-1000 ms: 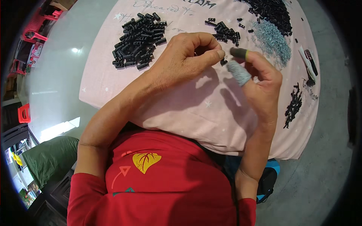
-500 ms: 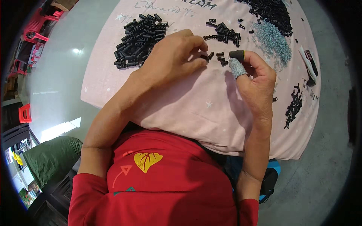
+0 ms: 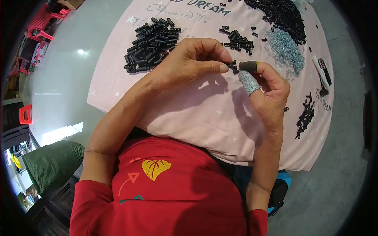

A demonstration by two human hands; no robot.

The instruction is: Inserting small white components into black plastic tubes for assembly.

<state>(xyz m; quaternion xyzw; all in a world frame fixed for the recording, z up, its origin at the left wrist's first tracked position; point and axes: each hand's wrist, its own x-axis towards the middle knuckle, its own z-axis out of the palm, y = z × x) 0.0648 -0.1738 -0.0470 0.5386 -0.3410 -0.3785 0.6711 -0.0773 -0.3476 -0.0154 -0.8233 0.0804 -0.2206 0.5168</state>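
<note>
My left hand (image 3: 197,59) pinches a small black cylindrical plastic part (image 3: 232,63) between thumb and forefinger, just above the cloth. Close on its right, my right hand (image 3: 265,84) has thumb and forefinger drawn together, their tips facing that part. A dark cover sits on the right forefinger and a grey knitted one on the thumb. Whatever lies between those tips is too small to make out. Beyond the hands is a small cluster of black parts (image 3: 238,40). A larger heap of black cylindrical parts (image 3: 151,46) lies beside my left wrist.
At the far right are a big heap of black parts (image 3: 285,17) and a mound of tiny silvery pieces (image 3: 287,51). A black handled tool (image 3: 325,70) and thin black pieces (image 3: 305,118) lie near the right edge of the pink cloth (image 3: 189,114). Red chairs (image 3: 39,23) stand left.
My left hand has moved right from the loose black parts and now holds one up by my right fingertips. The right hand keeps its pinched shape. The view has shifted slightly.
</note>
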